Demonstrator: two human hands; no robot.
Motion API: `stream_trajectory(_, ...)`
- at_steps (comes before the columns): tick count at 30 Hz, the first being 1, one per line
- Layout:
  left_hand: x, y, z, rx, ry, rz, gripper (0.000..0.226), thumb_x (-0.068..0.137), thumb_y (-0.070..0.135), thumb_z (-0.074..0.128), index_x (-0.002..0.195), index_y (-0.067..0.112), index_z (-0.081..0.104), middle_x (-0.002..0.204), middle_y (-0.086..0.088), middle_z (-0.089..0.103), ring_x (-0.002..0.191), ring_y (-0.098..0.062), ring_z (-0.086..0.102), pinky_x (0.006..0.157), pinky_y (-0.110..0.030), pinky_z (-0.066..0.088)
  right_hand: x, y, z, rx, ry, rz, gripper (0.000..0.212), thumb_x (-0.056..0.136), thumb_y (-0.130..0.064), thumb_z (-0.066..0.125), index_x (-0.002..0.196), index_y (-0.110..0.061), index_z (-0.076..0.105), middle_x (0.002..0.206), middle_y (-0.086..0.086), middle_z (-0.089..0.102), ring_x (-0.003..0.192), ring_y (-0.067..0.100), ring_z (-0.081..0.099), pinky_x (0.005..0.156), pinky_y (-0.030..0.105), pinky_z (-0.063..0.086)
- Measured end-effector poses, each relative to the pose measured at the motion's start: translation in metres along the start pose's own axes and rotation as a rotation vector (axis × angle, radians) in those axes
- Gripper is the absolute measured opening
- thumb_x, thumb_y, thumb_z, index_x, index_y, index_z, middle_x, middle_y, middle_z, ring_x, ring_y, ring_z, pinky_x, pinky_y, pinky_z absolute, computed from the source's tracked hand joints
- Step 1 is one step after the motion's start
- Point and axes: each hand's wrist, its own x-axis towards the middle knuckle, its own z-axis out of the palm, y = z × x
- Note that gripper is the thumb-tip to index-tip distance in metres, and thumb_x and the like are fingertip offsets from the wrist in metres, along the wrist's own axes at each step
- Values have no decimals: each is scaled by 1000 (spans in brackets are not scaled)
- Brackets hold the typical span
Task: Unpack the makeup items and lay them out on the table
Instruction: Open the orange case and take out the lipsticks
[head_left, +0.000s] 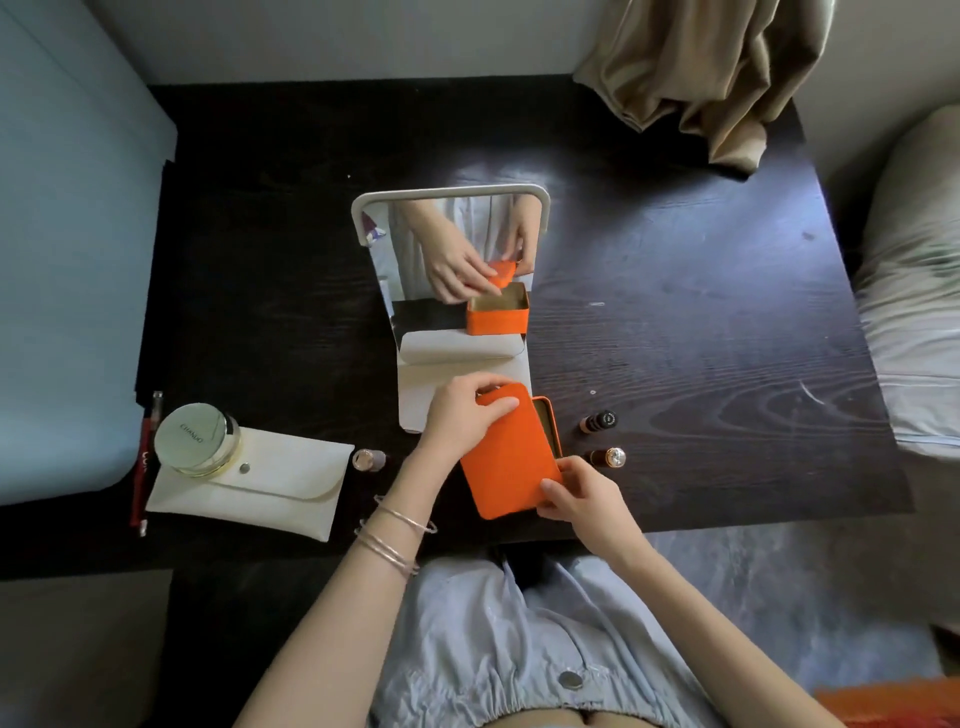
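An orange lid (511, 452) is tilted above an orange tin box (549, 418) at the table's front middle; only the box's right rim shows. My left hand (465, 415) grips the lid's far end. My right hand (582, 493) pinches its near corner. A round gold compact (195, 439) rests on a white pouch (260, 486) at the left. A small bottle (369, 460) lies beside the pouch. Two small dark bottles (600, 421) (609, 457) lie right of the box. A red pencil (143, 462) lies at the far left.
A white folding mirror (452, 270) stands behind the box and reflects both hands and the open box. The dark wooden table (701, 322) reaches back to a beige curtain (717, 78). Bedding lies at the right edge.
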Motion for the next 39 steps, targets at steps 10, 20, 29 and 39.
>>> stream_trajectory(10,17,2,47,439,58,-15,35,89,41,57,121,28,62,124,-2,57,117,-26,40,95,-38,33,4,8,-11,-164,72,117,15,94,-7,51,108,-6,48,86,7,59,67,21,67,70,34,60)
stream_trajectory(20,19,-10,45,191,-59,-120,35,91,29,57,126,25,59,128,-6,53,121,-27,45,100,-46,40,11,8,-5,-385,-3,229,17,91,-15,56,103,-10,45,98,16,64,86,31,68,80,46,57)
stream_trajectory(29,20,-11,41,176,-99,-117,39,88,24,62,127,20,58,129,-6,55,120,-25,48,101,-41,42,18,8,-2,-520,-9,262,20,85,-2,59,89,-11,42,91,9,64,92,31,66,84,45,55)
stream_trajectory(39,15,-19,36,199,-185,-73,51,86,16,63,135,23,49,133,-4,50,125,-24,40,104,-38,34,17,4,3,-715,-41,173,25,87,-2,54,89,-11,32,90,9,54,92,31,63,81,44,54)
